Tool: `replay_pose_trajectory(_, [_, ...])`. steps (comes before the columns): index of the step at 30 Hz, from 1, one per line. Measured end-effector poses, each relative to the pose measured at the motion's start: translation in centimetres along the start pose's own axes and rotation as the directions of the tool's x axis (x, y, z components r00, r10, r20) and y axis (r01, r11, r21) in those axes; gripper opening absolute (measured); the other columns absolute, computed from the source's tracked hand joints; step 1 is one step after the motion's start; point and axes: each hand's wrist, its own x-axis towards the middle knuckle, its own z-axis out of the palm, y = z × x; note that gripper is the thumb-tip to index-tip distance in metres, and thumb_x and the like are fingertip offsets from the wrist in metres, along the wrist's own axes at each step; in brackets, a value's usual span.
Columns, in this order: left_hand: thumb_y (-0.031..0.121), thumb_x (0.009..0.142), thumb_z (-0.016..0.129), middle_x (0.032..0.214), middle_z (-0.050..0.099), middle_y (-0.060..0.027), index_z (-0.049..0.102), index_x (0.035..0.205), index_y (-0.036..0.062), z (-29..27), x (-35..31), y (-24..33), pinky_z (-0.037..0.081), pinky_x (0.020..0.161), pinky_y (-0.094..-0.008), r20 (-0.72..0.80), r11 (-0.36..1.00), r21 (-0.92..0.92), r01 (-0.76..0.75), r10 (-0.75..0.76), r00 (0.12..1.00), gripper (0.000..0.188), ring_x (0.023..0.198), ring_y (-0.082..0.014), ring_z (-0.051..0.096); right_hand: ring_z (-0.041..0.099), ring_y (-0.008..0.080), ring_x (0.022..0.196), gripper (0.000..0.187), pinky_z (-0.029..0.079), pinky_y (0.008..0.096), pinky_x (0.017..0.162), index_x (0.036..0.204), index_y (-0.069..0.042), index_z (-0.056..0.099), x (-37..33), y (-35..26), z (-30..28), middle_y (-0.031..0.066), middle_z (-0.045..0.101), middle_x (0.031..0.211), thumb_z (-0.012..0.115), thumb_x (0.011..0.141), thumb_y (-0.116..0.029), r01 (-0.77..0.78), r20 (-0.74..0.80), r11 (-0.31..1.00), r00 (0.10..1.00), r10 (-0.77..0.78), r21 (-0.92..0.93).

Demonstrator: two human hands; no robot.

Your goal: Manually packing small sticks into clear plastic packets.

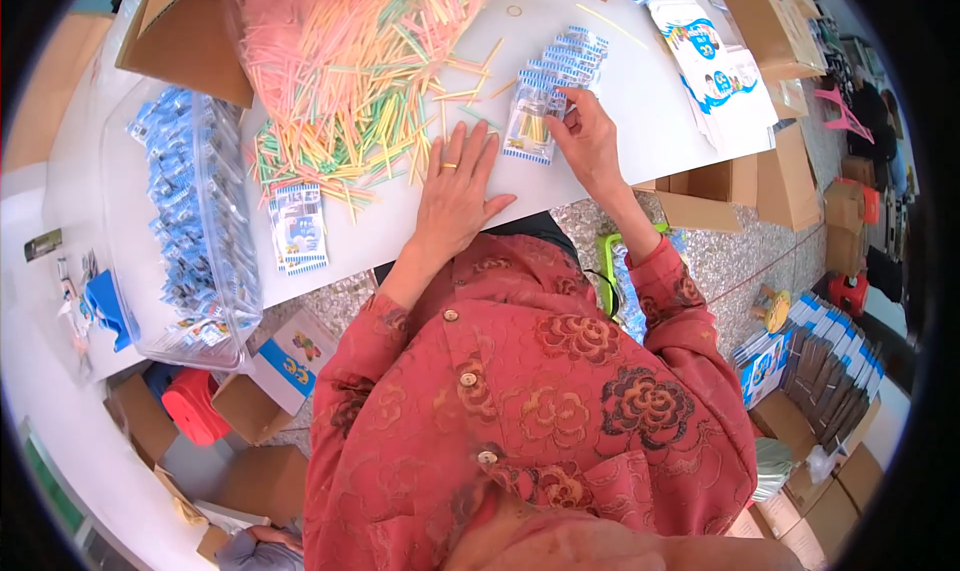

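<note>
My left hand point(455, 193) lies flat on the white table point(395, 233), fingers apart, beside loose pastel sticks; it holds nothing. In front of me to the right, my right hand point(592, 143) pinches the right edge of a small blue-and-white packet point(528, 136) between thumb and fingers. A few yellowish sticks show through its transparent front. Behind it, more such packets point(572, 59) overlap in a row. A big heap of thin pink, yellow and green sticks point(345, 81) spreads across the table's left middle. Near the front edge, left of my left hand, lies another packet point(299, 229).
At the left, a transparent plastic bin point(250, 296) holds many blue packets. A cardboard box point(190, 36) stands behind it. White printed bags point(700, 56) lie at the back right. Open cartons point(790, 176) stand right of the table, and stacked flat boxes point(830, 371) farther right.
</note>
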Motion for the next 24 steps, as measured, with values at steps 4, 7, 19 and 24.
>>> replay_pose_trajectory(4, [0.043, 0.08, 0.062, 0.143, 0.035, -0.0142, 0.042, 0.133, -0.0009, -0.6, -0.3, -1.5, 0.024, 0.108, -0.0493, -0.051, 0.997, 0.059, 0.049, -0.046, 0.998, 0.072, 0.134, -0.0322, 0.028, 0.051, 0.0099, 0.058, 0.04, 0.044, 0.0243, 0.055, 0.113, -0.004, 0.055, 0.4, -0.2, 0.6, 0.0044, 0.054, 0.083, 0.068, 0.076, 0.0, -0.005, -0.02, 0.999, 1.0, 0.004, -0.04])
replay_pose_trajectory(7, [0.043, 0.08, 0.062, 0.141, 0.039, -0.0136, 0.045, 0.129, -0.0025, -0.9, -0.4, -2.8, 0.024, 0.108, -0.0483, -0.084, 0.999, 0.036, 0.027, -0.024, 0.996, 0.069, 0.133, -0.0318, 0.031, 0.049, 0.0101, 0.061, 0.044, 0.043, 0.0239, 0.054, 0.116, -0.006, 0.056, 0.2, -0.7, 0.3, 0.0047, 0.055, 0.093, 0.07, 0.074, -0.001, 0.0, -0.051, 0.996, 0.999, -0.005, -0.094])
replay_pose_trajectory(19, [0.015, 0.063, 0.079, 0.124, 0.049, -0.0136, 0.054, 0.118, 0.0013, -6.4, -11.3, -8.0, 0.032, 0.1, -0.0472, -0.628, 0.803, -0.043, 0.594, -0.484, 0.609, 0.062, 0.12, -0.0336, 0.042, 0.053, 0.0151, 0.068, 0.039, 0.047, 0.0277, 0.062, 0.115, -0.009, 0.059, -1.1, -3.6, 1.6, 0.0119, 0.053, 0.113, 0.067, 0.077, 0.0, 0.167, 0.017, 0.974, 0.986, -0.166, -0.152])
replay_pose_trajectory(24, [0.017, 0.062, 0.08, 0.122, 0.05, -0.0129, 0.053, 0.118, 0.0014, -6.5, -12.7, -9.1, 0.029, 0.101, -0.0463, -0.626, 0.681, -0.017, 0.732, -0.578, 0.523, 0.065, 0.12, -0.0337, 0.041, 0.052, 0.0119, 0.07, 0.032, 0.043, 0.024, 0.055, 0.107, -0.008, 0.062, -2.0, -5.9, 4.6, 0.0081, 0.054, 0.112, 0.066, 0.077, 0.003, 0.368, 0.156, 0.93, 0.918, -0.363, -0.004])
